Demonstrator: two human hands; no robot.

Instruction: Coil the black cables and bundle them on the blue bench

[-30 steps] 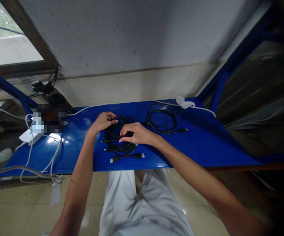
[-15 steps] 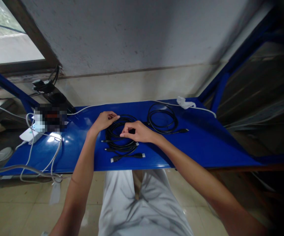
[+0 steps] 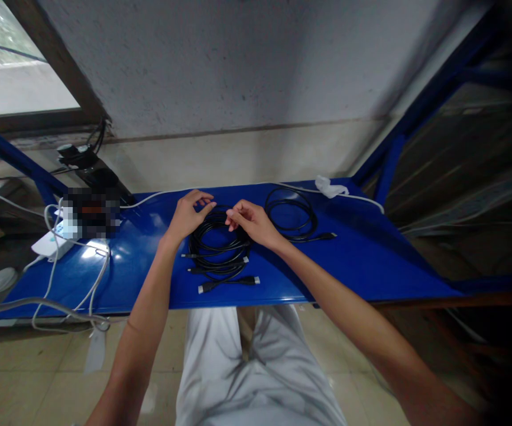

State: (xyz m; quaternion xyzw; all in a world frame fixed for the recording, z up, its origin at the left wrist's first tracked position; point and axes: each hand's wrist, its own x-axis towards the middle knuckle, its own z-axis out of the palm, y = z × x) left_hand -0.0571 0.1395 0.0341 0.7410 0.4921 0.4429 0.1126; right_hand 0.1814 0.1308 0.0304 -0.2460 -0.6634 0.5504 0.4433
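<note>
A pile of coiled black cables (image 3: 214, 242) lies on the blue table, with several plug ends toward the front edge. My left hand (image 3: 190, 214) is over the pile's far left side, its thumb and fingers apart with nothing seen between them. Above the pile's right side is my right hand (image 3: 251, 222), its fingers curled and thumb against them. Whatever it may hold is hidden or too small to make out. A separate coiled black cable (image 3: 292, 216) rests just right of my right hand, its plug end pointing right.
On the blue table (image 3: 362, 260), a crumpled clear plastic bag (image 3: 329, 187) sits at the back right beside a white cord running along the rear. A white power strip (image 3: 54, 242) with looping cords is at the left, near a black cylindrical object (image 3: 100, 177). A wall stands behind.
My right hand has moved away from me and slightly right, and its fingers have curled from a rounded pinch. My left hand has shifted slightly farther back, its fingers spreading. The cables look unmoved.
</note>
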